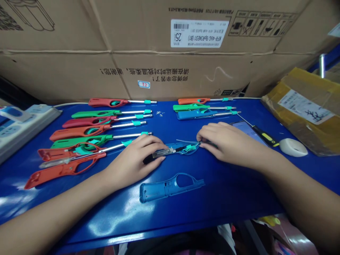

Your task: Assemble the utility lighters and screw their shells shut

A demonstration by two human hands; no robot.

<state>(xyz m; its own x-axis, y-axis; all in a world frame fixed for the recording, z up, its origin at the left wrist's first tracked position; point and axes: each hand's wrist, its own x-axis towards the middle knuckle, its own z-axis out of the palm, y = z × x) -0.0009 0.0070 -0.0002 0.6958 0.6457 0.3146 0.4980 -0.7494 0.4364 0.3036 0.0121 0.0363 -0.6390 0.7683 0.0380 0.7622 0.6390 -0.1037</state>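
Note:
My left hand (138, 156) rests on the blue table (225, 191), fingers curled over the rear end of an opened blue lighter (176, 148) with a clear fuel tube. My right hand (225, 143) pinches the front part of the same lighter, near its teal trigger and thin wires. A loose blue lighter shell half (170, 187) lies just in front of my hands.
Several red, orange and green long-nosed lighters (87, 140) lie in a row at the left; three more lighters (204, 108) lie at the back right. A screwdriver (261, 134), a phone (245, 129) and a white mouse-like object (293, 147) sit right. Cardboard boxes (159, 49) wall the back; a power strip (21, 124) is left.

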